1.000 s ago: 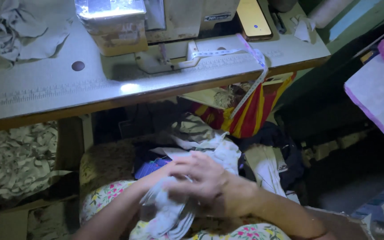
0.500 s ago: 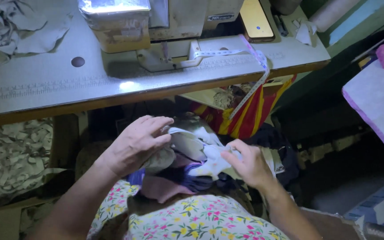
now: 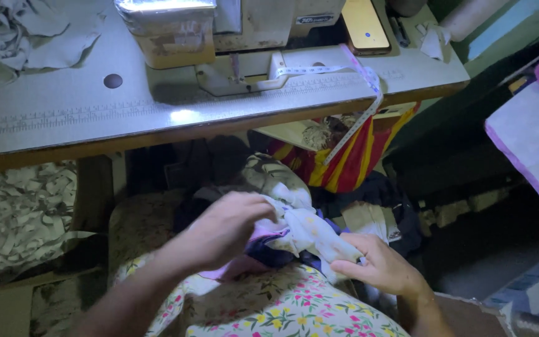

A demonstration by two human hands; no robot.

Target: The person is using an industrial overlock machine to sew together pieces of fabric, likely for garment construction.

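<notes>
My left hand (image 3: 229,228) and my right hand (image 3: 378,265) both grip a bunched piece of pale patterned cloth (image 3: 304,224) over my lap, which is covered by a floral garment (image 3: 282,306). The left hand pinches the cloth's upper end, the right hand holds its lower right end. Darker purple and blue fabric (image 3: 263,246) lies under the pale cloth. All this sits below the front edge of a sewing table (image 3: 63,112).
A sewing machine (image 3: 232,37) stands on the table with a measuring tape (image 3: 360,100) hanging over the edge and a phone (image 3: 365,25) beside it. Grey cloth scraps (image 3: 14,31) lie at the far left. Piles of fabric (image 3: 26,212) and a red-yellow striped cloth (image 3: 344,156) fill the floor underneath.
My hands moved apart and then closer, lifting the pale cloth from a bundle in my lap. The left hand has come down onto the cloth's upper end.
</notes>
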